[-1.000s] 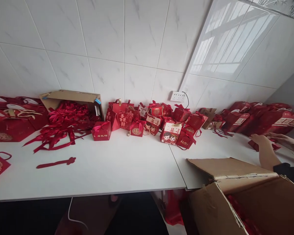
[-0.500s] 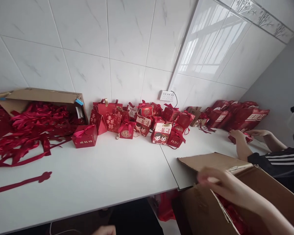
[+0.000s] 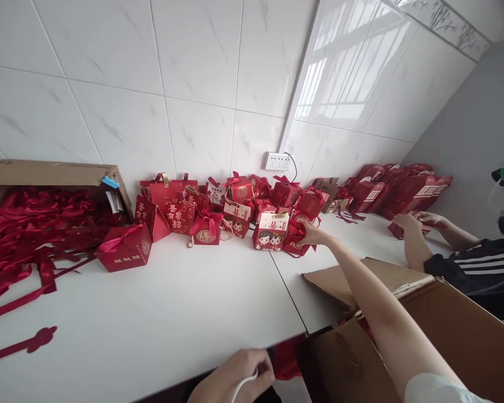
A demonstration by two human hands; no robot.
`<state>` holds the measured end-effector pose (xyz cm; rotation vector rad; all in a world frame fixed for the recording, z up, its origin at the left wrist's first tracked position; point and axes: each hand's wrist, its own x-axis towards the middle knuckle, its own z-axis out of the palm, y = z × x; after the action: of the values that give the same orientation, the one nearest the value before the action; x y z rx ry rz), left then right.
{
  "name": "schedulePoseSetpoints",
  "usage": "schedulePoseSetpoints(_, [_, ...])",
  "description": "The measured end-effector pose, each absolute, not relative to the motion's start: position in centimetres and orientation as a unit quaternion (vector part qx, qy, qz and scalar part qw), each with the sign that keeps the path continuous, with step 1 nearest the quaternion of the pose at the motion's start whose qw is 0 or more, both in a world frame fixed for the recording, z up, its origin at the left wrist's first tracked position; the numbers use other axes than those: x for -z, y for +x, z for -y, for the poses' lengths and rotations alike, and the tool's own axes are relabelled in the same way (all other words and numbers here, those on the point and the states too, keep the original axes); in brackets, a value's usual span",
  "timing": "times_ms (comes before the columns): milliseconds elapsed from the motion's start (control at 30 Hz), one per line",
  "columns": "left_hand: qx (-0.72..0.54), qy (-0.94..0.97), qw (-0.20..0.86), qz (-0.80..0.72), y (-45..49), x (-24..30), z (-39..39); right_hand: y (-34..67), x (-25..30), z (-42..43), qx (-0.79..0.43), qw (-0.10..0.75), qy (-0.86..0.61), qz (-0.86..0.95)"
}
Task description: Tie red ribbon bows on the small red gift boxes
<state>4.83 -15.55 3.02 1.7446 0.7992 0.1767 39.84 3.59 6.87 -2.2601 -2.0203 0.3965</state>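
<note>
At the far side of the table, my right hand (image 3: 313,232) is closed on a small red gift box (image 3: 294,244) with a ribbon, its thumb and fingers partly covering the box. Beside it on the left stands a white and red gift box (image 3: 271,232) printed with two cartoon figures. Low in the picture, at the table's front edge, my left hand (image 3: 239,375) is curled, and a thin white cord (image 3: 247,380) runs through its fingers. Other red gift boxes (image 3: 205,229) with ribbons stand in a group to the left along the wall.
An open cardboard carton (image 3: 336,358) stands below my right forearm. Heaped red ribbons (image 3: 50,215) spill from a box (image 3: 67,172) at left. Another person's hands (image 3: 407,224) handle a red box at right, near red bags (image 3: 420,193). A power strip (image 3: 276,161) is on the wall.
My right hand has gone from above the carton to the red gift box at the back. My left hand has risen into view with the white cord. The view has shifted right.
</note>
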Motion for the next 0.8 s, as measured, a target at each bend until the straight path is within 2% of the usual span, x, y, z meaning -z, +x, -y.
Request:
schedulePoseSetpoints(200, [-0.115, 0.784, 0.491, -0.363, 5.0, -1.5, 11.9, 36.0, -9.4, 2.7, -0.118, 0.003, -0.755, 0.645])
schedulePoseSetpoints(300, [-0.16, 0.828, 0.364, -0.396, 3.5, -0.6, 10.1, 30.7, -8.7, 6.8, -0.056, 0.022, -0.736, 0.674])
schedulePoseSetpoints(367, [-0.152, 0.852, 0.265, -0.424, 2.2, -0.8, 8.8, 27.3, -7.6, 9.1, -0.061, 0.012, -0.723, 0.688])
schedulePoseSetpoints(433, [-0.141, 0.861, 0.216, -0.438, 0.9, -1.7, 7.8, 25.0, -6.9, 10.7, -0.097, -0.023, -0.693, 0.714])
schedulePoseSetpoints(533, [-0.174, 0.838, 0.219, -0.468, 0.2, -4.0, 7.9, 23.8, -6.8, 11.5, -0.143, -0.066, -0.658, 0.736])
schedulePoseSetpoints(633, [-0.241, 0.811, 0.244, -0.475, 1.7, -5.1, 9.8, 24.4, -7.6, 10.8, -0.168, -0.064, -0.651, 0.737])
schedulePoseSetpoints(800, [-0.343, 0.804, 0.199, -0.442, 5.7, -3.2, 11.5, 25.8, -8.5, 9.2, -0.269, -0.068, -0.638, 0.718])
